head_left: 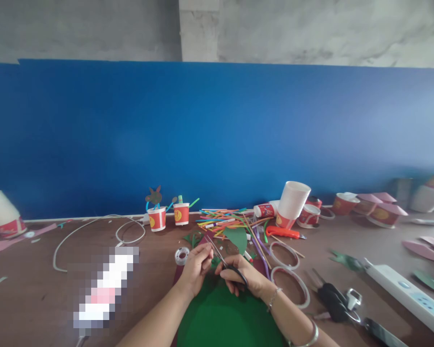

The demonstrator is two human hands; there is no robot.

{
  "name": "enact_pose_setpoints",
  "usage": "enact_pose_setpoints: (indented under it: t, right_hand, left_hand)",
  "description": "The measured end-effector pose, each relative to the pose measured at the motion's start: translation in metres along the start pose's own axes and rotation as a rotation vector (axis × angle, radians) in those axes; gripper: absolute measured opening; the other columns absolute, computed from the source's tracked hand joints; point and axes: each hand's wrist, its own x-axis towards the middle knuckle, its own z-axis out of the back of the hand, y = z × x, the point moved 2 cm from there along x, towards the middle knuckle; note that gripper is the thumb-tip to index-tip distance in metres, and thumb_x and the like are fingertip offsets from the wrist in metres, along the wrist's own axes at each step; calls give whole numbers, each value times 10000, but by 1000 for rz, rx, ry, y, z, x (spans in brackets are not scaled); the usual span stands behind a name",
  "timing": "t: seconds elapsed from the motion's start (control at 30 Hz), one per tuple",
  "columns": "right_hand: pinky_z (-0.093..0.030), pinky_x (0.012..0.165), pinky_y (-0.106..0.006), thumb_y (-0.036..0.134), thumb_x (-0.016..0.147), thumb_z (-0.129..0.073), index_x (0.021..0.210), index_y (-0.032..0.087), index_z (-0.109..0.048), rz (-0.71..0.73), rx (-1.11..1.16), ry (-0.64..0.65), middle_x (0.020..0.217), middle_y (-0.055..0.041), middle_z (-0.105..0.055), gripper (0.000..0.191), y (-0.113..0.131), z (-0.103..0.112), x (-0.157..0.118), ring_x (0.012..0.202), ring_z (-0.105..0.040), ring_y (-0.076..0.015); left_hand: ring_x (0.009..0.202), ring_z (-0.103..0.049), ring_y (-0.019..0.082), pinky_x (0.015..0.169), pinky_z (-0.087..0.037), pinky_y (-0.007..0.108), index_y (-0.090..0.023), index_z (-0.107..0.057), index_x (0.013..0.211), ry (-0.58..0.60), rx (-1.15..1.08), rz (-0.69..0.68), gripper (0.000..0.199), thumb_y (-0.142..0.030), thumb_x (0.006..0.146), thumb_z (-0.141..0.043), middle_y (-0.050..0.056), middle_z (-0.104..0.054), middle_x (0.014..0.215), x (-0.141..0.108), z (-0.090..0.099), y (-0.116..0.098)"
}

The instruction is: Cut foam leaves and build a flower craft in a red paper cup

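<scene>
My right hand (244, 274) has its fingers in the black handles of a pair of scissors (220, 255), whose blades point up and left. Beside the blades, my left hand (198, 265) is closed in a pinch; what it holds is too small to make out. A bit of green paper (215, 261) shows between the two hands. Beneath them lies a large green sheet (227, 318), with dark red paper (175, 284) showing at its edge. A cut green paper piece (237, 238) rests just beyond the scissors.
Colourful sticks (220, 219) lie in a heap at the back. Tape rolls (291, 286) stand close to my right wrist, a smaller roll (182, 256) left of my hands. Stacked paper cups (292, 202), an orange cutter (282, 232), a power strip (405, 294) and a cable (63, 241) lie around.
</scene>
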Motion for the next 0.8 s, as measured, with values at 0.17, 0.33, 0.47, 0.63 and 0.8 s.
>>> enact_pose_setpoints:
  t: [0.17, 0.33, 0.47, 0.63, 0.8]
  right_hand:
    - [-240, 309, -119, 359, 737, -623, 866, 111, -614, -10, -9, -5, 445, 39, -576, 279, -1, 2, -1, 319, -448, -38]
    - [-230, 298, -129, 369, 726, -631, 881, 108, -613, -10, 40, -19, 438, 37, -574, 305, -1, 4, -1, 309, -441, -47]
    - [-220, 293, -154, 403, 730, -604, 909, 95, -607, 46, 220, 3, 439, 26, -565, 356, -1, 10, -3, 305, -433, -59]
    - [-224, 336, -175, 418, 780, -536, 940, 99, -602, 117, 433, 67, 435, 31, -525, 363, -4, 16, -6, 330, -426, -61]
    - [-195, 337, -188, 415, 782, -538, 939, 103, -607, 121, 457, 50, 436, 30, -519, 357, -4, 16, -5, 330, -418, -64]
  left_hand:
    - [382, -209, -2, 377, -77, 190, -123, -536, 629, 1, 9, -6, 332, -414, 663, -693, -51, -470, 572, 1, 0, 1]
    - [387, -206, -1, 377, -94, 184, -134, -596, 878, -18, -10, -29, 367, -466, 724, -616, -55, -461, 634, 2, 2, -1]
    - [394, -250, 3, 386, -119, 172, -175, -563, 996, -71, -37, -47, 354, -321, 687, -655, -64, -465, 634, 2, 5, -1]
    - [385, -275, 6, 383, -135, 171, -165, -558, 799, -102, -36, -56, 196, -251, 649, -651, -56, -502, 602, 2, 7, 0]
    - [348, -234, -11, 361, -124, 177, -126, -593, 735, -163, 43, -82, 264, -351, 646, -698, -33, -553, 567, 4, 8, 0]
